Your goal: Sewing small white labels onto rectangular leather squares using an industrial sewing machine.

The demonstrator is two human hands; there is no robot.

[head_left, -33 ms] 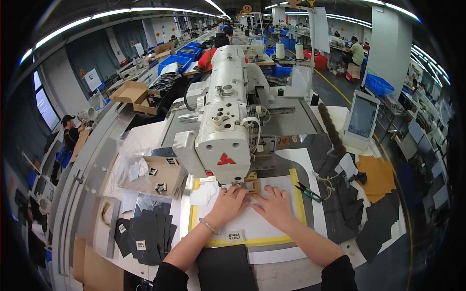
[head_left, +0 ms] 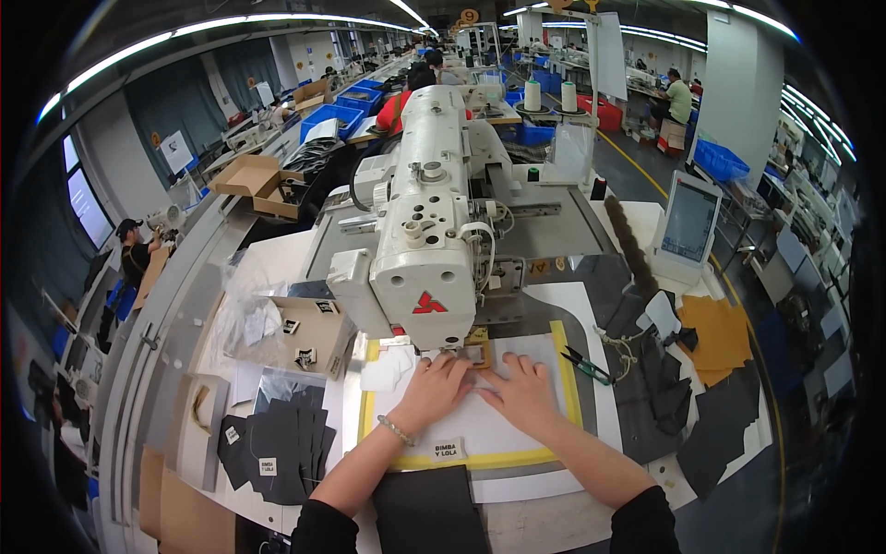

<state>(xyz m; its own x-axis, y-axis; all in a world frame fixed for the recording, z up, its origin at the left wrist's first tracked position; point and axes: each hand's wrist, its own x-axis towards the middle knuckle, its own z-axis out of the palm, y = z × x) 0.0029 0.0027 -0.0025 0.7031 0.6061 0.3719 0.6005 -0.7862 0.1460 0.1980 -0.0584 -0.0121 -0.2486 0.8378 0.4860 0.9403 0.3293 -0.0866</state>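
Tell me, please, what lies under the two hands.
Under the left hand and right hand lies a white sheet edged with yellow tape. Whatever is directly beneath the palms and fingers is covered, so any small piece there cannot be seen.

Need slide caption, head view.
Left hand and right hand on a yellow-edged white sheet at a white sewing machine, dark pieces overlapping at left.
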